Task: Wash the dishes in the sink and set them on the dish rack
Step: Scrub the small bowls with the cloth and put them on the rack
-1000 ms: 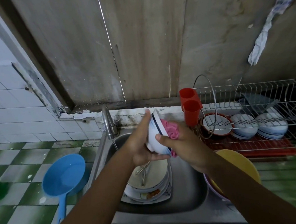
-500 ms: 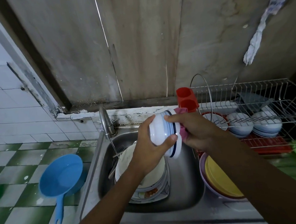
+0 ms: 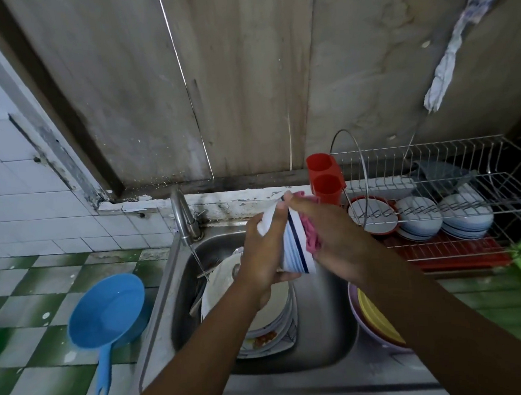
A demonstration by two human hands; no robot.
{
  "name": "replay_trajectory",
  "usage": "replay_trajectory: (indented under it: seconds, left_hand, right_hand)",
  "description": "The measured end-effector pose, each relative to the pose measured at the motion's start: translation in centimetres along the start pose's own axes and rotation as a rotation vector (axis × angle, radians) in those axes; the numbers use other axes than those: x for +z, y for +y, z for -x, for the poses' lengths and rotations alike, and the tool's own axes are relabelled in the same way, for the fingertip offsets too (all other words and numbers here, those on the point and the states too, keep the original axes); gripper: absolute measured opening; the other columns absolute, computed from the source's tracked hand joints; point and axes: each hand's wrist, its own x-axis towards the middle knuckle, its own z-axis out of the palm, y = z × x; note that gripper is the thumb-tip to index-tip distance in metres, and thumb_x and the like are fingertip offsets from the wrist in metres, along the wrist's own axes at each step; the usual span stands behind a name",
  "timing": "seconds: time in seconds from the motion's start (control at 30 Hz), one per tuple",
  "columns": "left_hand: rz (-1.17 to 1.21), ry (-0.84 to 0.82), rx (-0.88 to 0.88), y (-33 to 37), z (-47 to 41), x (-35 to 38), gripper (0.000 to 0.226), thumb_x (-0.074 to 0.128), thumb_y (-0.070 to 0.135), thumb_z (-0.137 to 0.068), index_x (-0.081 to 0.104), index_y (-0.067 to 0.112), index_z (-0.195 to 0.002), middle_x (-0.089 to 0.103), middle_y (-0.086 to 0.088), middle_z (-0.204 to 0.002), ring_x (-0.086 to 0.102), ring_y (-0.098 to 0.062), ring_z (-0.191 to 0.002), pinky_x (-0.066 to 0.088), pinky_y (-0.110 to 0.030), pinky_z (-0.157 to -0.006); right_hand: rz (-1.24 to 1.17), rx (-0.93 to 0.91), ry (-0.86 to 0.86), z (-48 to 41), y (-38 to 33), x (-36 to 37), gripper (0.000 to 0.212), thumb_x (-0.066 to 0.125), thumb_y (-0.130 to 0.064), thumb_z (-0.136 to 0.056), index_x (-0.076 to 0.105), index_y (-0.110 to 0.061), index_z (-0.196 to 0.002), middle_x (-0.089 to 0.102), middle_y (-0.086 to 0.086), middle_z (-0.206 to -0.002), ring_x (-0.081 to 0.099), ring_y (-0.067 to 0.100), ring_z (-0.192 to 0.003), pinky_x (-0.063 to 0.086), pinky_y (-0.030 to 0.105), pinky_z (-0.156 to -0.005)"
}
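Note:
My left hand [image 3: 264, 255] grips a white bowl with blue stripes [image 3: 296, 250], held on its side above the steel sink [image 3: 325, 324]. My right hand [image 3: 332, 238] presses a pink cloth [image 3: 312, 238] against the bowl's open side, fingers curled round the cloth and the rim. Below them a stack of dirty plates [image 3: 260, 322] with food scraps and cutlery lies in the sink. The wire dish rack [image 3: 455, 206] at the right holds several white bowls and plates [image 3: 419, 218].
A thin stream runs from the tap [image 3: 184, 220] at the sink's back left. A blue ladle-pan [image 3: 106, 313] sits on the green-checked counter at the left. Two red cups [image 3: 325, 178] hang on the rack's left end. A purple basin with a yellow plate [image 3: 379, 315] stands right of the sink.
Both hands turned the bowl and lifted it slightly; its rim now faces right and down, and the cloth has shifted round the rim. My head view moved a little left.

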Motion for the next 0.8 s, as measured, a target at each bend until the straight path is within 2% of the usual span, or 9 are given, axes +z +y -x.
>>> replay_trajectory:
  seconds: [0.07,0.17,0.23,0.3,0.4,0.5,0.57,0.67,0.8]
  left_hand:
    - [-0.005,0.062,0.051,0.1,-0.7,0.0,0.057,0.058,0.075,-0.086,0.067,0.028,-0.115,0.076,-0.004,-0.105,0.076,-0.025,-0.093,0.063,-0.057,-0.069]
    - [-0.13,0.098,0.17,-0.2,-1.5,-0.8,0.068,0.058,0.081,-0.082,0.063,0.026,-0.122,0.073,-0.003,-0.113,0.074,-0.02,-0.099,0.063,-0.052,-0.08]
    - [-0.262,0.119,0.298,-1.4,-1.2,-1.3,0.073,0.061,0.083,-0.075,0.056,0.034,-0.129,0.063,0.013,-0.126,0.065,-0.005,-0.113,0.057,-0.039,-0.096]
    - [-0.334,0.1,0.361,-2.5,-0.7,-2.1,0.083,0.073,0.077,-0.067,0.046,0.042,-0.137,0.051,0.02,-0.137,0.054,-0.002,-0.126,0.052,-0.033,-0.102]
    - [-0.343,0.052,0.409,-2.4,-0.2,-3.2,0.101,0.088,0.061,-0.065,0.034,0.044,-0.149,0.043,0.024,-0.146,0.045,0.005,-0.133,0.048,-0.023,-0.104]
    - [-0.226,0.132,0.367,-1.8,1.0,-2.9,0.098,0.082,0.048,-0.069,0.03,0.037,-0.151,0.041,0.033,-0.138,0.046,0.028,-0.114,0.047,-0.004,-0.086]
    - [0.046,0.178,0.121,-2.5,1.8,-2.7,0.066,0.067,0.058,-0.083,0.048,0.029,-0.139,0.06,0.014,-0.131,0.064,0.007,-0.105,0.058,-0.023,-0.086]
    - [0.678,0.072,-0.349,-4.0,2.1,-3.1,0.071,0.051,0.065,-0.094,0.061,0.005,-0.129,0.069,-0.014,-0.121,0.071,-0.028,-0.105,0.055,-0.048,-0.098]
    - [0.853,0.047,-0.233,-2.5,1.8,-4.1,0.045,0.057,0.029,-0.101,0.058,-0.002,-0.135,0.071,-0.018,-0.122,0.074,-0.027,-0.099,0.062,-0.037,-0.086]
  right_hand:
    - [0.026,0.038,0.041,-0.4,-0.1,-0.3,0.029,0.07,-0.037,-0.093,0.071,-0.009,-0.103,0.073,0.009,-0.092,0.072,0.027,-0.09,0.057,0.04,-0.091]
    - [0.092,0.051,0.033,-0.2,0.4,-0.1,0.025,0.066,-0.044,-0.096,0.07,-0.02,-0.091,0.059,0.003,-0.071,0.057,0.017,-0.066,0.048,0.028,-0.062]
    - [-0.106,0.114,-0.017,-0.1,-0.1,-0.4,0.034,0.06,-0.042,-0.099,0.07,-0.012,-0.111,0.074,0.008,-0.099,0.072,0.023,-0.088,0.057,0.039,-0.083]
    - [-0.322,0.174,-0.031,-0.2,-0.9,-1.2,0.04,0.059,-0.034,-0.101,0.064,-0.004,-0.125,0.071,0.019,-0.121,0.068,0.034,-0.114,0.05,0.049,-0.104]
    - [-0.466,0.196,-0.053,-0.6,-0.4,-1.9,0.037,0.06,-0.021,-0.1,0.059,-0.002,-0.132,0.068,0.022,-0.126,0.065,0.038,-0.119,0.057,0.049,-0.094]
    - [-0.559,0.181,-0.067,-0.6,0.7,-1.6,0.026,0.055,-0.02,-0.102,0.065,-0.004,-0.12,0.071,0.021,-0.121,0.067,0.038,-0.112,0.059,0.052,-0.086]
    - [-0.658,0.15,-0.044,-0.9,1.5,-1.7,0.027,0.054,-0.021,-0.102,0.066,-0.004,-0.119,0.07,0.019,-0.125,0.065,0.038,-0.117,0.056,0.057,-0.088]
    - [-0.71,0.12,-0.036,-1.4,2.4,-1.9,0.031,0.051,-0.021,-0.103,0.077,-0.005,-0.108,0.068,0.017,-0.128,0.063,0.036,-0.121,0.052,0.057,-0.094]
    - [-0.632,0.176,-0.047,-0.9,4.0,-2.5,0.029,0.055,-0.022,-0.099,0.079,-0.007,-0.106,0.069,0.015,-0.126,0.069,0.032,-0.112,0.052,0.046,-0.1]
